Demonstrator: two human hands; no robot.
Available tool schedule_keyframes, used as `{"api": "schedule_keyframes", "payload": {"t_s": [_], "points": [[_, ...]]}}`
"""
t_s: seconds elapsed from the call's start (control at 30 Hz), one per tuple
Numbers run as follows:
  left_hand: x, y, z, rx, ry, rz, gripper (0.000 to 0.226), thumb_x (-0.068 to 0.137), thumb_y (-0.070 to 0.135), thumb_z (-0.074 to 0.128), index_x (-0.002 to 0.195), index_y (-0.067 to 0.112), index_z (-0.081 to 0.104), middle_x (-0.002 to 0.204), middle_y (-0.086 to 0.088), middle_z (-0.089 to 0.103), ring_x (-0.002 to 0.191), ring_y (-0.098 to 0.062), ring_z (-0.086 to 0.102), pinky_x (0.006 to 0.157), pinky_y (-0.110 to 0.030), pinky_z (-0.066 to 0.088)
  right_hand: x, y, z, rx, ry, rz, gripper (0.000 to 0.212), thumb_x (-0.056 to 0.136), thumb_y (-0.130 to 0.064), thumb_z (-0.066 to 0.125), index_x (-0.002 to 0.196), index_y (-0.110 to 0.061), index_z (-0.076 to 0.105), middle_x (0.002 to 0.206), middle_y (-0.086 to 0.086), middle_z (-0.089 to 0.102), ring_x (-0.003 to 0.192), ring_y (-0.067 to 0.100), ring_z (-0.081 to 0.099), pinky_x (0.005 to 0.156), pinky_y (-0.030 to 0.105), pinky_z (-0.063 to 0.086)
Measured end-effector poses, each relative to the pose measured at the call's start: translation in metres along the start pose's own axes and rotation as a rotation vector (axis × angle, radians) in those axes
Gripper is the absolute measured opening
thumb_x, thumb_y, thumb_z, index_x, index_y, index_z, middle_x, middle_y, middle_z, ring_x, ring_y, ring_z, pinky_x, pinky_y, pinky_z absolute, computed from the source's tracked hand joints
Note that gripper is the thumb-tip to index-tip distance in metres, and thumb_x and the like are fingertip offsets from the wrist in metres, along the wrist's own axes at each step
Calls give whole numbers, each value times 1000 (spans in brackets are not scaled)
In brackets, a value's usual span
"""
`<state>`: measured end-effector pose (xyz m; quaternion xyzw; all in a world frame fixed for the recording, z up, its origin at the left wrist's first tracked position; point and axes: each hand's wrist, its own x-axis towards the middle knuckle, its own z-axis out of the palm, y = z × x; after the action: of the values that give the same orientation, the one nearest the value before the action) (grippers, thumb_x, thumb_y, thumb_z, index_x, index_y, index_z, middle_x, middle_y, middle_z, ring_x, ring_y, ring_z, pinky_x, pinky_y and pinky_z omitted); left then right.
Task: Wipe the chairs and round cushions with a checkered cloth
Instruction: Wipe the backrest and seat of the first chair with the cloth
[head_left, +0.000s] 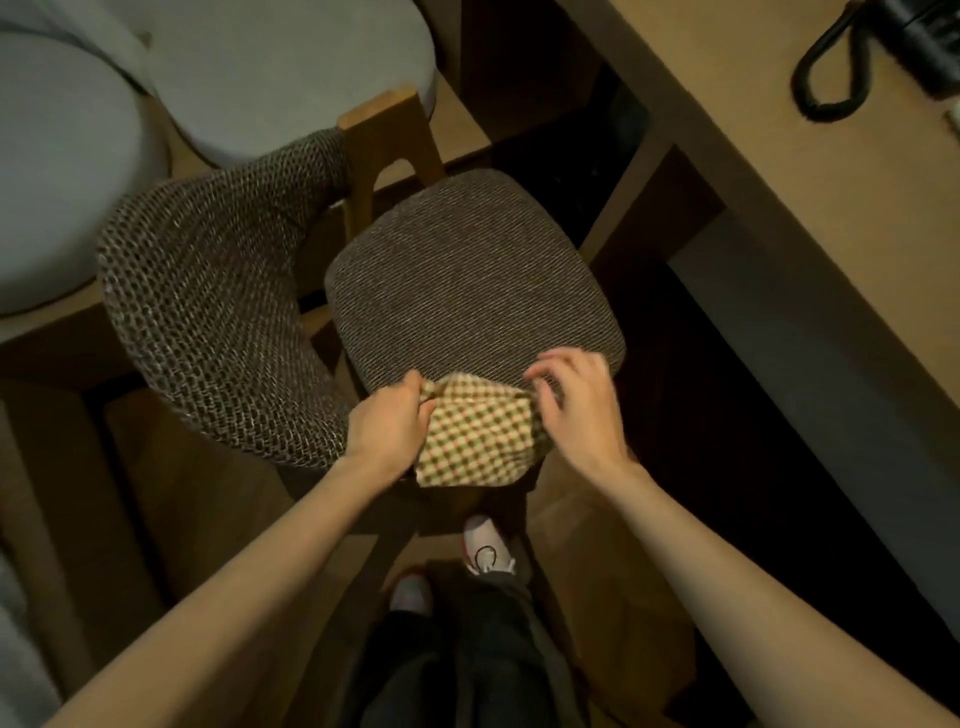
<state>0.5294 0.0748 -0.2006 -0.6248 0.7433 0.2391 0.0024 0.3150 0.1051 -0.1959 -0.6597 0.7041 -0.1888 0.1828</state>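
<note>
A wooden worktop runs along the right, a coiled black cord lying near its far edge. At the upper left two round grey cushions sit side by side, the nearer one touching the chair's curved backrest, which is covered in a coarse brown-and-white weave and stands between the cushions and the seat. The chair seat is a rounded square pad in a finer dark brown ribbed fabric, on a light wooden frame.

The checkered cloth is bunched at the seat's near edge, draping over it; it is soft, with small green and red checks on cream. The left hand clenches the cloth's left side. The right hand is at the cloth's right top corner with fingers curled; whether they pinch the fabric cannot be told. Below, dark trousers and white shoes stand on the brown floor.
</note>
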Motion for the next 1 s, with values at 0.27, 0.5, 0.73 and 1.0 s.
{"api": "schedule_keyframes", "payload": {"t_s": [0.27, 0.5, 0.73, 1.0], "points": [[-13, -20, 2, 407, 48, 171, 31, 95, 38, 34, 92, 14, 54, 77, -5, 66, 70, -27, 64, 59, -33, 45, -16, -17, 62, -215, -389, -464, 42, 94, -50, 37, 129, -35, 55, 118, -12, 65, 101, 12, 60, 88, 32, 34], [-46, -48, -5, 588, 228, 505, 38, 97, 28, 34, 99, 7, 65, 88, -9, 67, 77, -26, 62, 75, -37, 39, -13, 31, 37, -367, -310, -586, 42, 95, -48, 35, 130, -33, 50, 95, -3, 57, 85, 19, 53, 76, 35, 44], [-51, -54, -12, 599, 153, 486, 52, 93, 43, 35, 108, 4, 65, 103, -11, 68, 93, -28, 63, 96, -40, 32, -32, -16, 61, -491, -273, -482, 57, 76, -48, 65, 127, -24, 54, 105, 4, 62, 87, 27, 56, 85, 41, 46], [-65, -72, -17, 671, 220, 499, 50, 92, 37, 35, 123, 6, 60, 118, -12, 63, 109, -29, 59, 103, -44, 29, -28, -15, 57, -438, -222, -675, 54, 83, -20, 54, 136, -18, 50, 113, 0, 64, 83, 22, 53, 74, 35, 48]]}}
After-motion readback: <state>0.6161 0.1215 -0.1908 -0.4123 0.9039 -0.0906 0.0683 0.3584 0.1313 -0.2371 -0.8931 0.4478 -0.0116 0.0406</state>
